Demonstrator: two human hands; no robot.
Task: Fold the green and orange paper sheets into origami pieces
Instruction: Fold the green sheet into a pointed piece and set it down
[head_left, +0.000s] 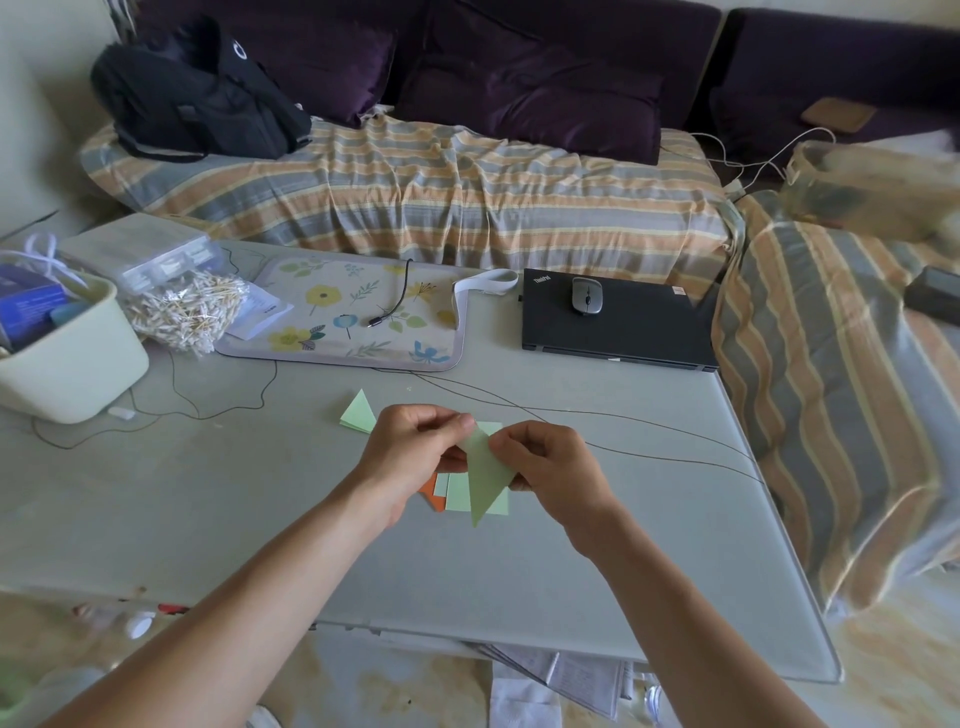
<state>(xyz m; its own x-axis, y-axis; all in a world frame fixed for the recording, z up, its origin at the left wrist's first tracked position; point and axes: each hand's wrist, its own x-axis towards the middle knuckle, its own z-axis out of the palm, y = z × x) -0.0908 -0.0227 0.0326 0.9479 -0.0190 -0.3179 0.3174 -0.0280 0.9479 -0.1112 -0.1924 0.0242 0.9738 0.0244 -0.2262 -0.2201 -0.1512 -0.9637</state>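
Head: fingers (466, 423) pinch green paper (485, 475).

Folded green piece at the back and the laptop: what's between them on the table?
In the head view, only thin dark cables cross the table between the folded green piece and the laptop.

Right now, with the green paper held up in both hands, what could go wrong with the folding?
1. The green triangular piece is held in the air, pinched by the left hand and right hand, so a crease may go crooked.
2. The thin cable passing nearby could snag.
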